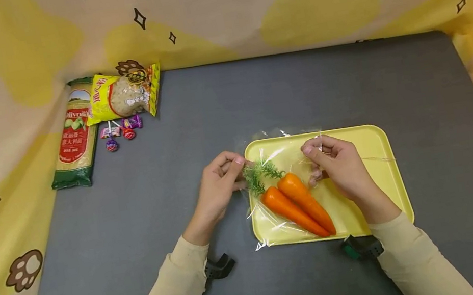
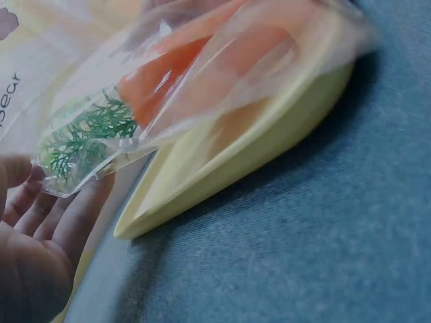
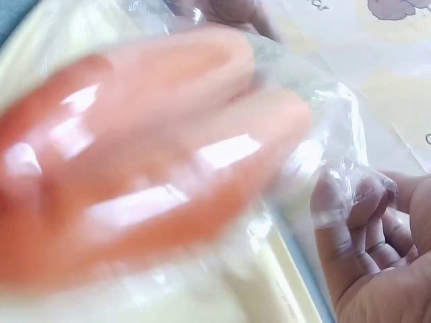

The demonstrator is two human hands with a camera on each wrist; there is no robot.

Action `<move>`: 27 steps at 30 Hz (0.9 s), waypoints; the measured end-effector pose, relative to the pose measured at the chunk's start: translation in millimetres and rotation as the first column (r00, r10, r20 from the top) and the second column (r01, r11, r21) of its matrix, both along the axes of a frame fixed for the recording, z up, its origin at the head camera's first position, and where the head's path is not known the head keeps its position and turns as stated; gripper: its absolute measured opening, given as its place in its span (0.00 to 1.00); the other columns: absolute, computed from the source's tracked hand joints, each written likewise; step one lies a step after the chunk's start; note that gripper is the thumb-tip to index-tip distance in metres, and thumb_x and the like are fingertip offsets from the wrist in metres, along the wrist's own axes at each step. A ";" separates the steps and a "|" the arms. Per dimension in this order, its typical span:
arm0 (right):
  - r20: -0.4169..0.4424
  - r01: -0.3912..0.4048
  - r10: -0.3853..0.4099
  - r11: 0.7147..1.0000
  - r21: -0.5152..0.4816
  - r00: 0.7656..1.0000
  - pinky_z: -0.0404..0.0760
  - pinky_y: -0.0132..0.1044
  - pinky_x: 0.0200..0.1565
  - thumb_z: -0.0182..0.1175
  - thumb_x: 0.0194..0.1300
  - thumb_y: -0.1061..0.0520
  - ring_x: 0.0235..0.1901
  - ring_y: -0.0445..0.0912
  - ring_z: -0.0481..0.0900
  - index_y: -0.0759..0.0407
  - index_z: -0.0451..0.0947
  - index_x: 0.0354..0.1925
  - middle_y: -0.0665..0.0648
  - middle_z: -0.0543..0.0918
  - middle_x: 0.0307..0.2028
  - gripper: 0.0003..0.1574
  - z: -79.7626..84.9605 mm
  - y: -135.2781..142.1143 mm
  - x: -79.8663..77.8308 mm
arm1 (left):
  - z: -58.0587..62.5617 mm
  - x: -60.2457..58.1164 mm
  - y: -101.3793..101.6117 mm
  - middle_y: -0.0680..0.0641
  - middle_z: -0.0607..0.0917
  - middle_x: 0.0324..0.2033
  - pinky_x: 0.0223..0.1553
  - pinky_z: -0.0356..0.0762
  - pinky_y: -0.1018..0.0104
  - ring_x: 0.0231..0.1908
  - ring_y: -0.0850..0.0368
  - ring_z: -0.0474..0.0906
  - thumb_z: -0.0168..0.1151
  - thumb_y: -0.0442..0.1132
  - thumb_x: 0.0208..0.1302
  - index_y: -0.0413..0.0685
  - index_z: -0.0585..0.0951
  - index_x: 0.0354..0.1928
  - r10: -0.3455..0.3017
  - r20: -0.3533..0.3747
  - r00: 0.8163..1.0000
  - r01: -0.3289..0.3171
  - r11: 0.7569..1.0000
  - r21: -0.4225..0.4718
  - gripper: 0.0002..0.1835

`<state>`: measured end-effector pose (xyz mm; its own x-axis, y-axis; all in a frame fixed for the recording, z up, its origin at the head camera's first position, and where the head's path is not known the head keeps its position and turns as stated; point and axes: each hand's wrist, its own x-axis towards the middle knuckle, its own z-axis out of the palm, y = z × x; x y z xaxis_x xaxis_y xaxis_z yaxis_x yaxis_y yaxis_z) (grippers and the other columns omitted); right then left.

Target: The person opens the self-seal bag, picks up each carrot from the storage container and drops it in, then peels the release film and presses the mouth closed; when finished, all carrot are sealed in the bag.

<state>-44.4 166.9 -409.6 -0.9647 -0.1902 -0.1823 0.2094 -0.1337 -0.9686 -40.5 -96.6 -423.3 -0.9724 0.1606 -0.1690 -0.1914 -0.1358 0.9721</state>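
Two orange carrots (image 1: 298,205) with green leafy tops (image 1: 256,175) lie inside a clear plastic bag (image 1: 271,222) over a yellow tray (image 1: 382,186). At the leafy end, my left hand (image 1: 220,186) pinches the bag's edge between thumb and fingers; the left wrist view shows the bag (image 2: 101,158) raised at that side. My right hand (image 1: 339,165) pinches another part of the bag's edge above the tray. In the right wrist view the film stretches from the right hand's fingertips (image 3: 367,198) across the blurred carrots (image 3: 155,161).
At the far left of the grey table (image 1: 160,221) lie a green-and-red pasta packet (image 1: 74,137) and a yellow snack bag (image 1: 128,93). Beside them are lollipops (image 1: 112,145) and wrapped candies (image 1: 132,122). Patterned cloth (image 1: 215,11) rises behind the table.
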 end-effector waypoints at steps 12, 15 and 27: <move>-0.036 -0.032 0.030 0.997 -0.069 0.999 0.78 0.54 0.19 0.59 0.64 0.63 0.13 0.45 0.70 0.77 0.68 0.51 0.57 0.71 0.21 0.21 -4.8 7.5 -3.8 | -10.1 -8.5 -9.2 0.42 0.85 0.33 0.26 0.81 0.53 0.25 0.54 0.82 0.60 0.39 0.65 0.39 0.75 0.36 0.025 0.049 0.998 -0.030 0.995 0.094 0.09; -0.054 -0.040 0.034 0.994 -0.099 0.998 0.78 0.53 0.18 0.58 0.64 0.64 0.14 0.44 0.71 0.74 0.69 0.53 0.58 0.70 0.21 0.21 -6.4 8.9 -4.4 | -11.6 -9.2 -11.5 0.40 0.84 0.33 0.26 0.81 0.53 0.25 0.53 0.82 0.59 0.39 0.65 0.38 0.74 0.39 -0.001 0.015 1.000 -0.001 0.996 0.091 0.10; -0.079 -0.116 0.097 0.949 -0.294 0.992 0.81 0.51 0.23 0.52 0.67 0.70 0.18 0.46 0.74 0.70 0.75 0.44 0.59 0.72 0.24 0.09 -14.6 14.2 -4.6 | -17.2 -9.0 -14.9 0.35 0.84 0.40 0.29 0.82 0.55 0.34 0.49 0.83 0.55 0.34 0.67 0.36 0.79 0.43 -0.017 -0.177 0.984 0.030 0.997 0.070 0.08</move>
<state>-48.9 181.1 -424.1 -0.9433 -0.3292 -0.0416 0.1786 -0.3980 -0.8998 -49.5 -111.5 -440.4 -0.9817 0.1897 0.0176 -0.0219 -0.2042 0.9787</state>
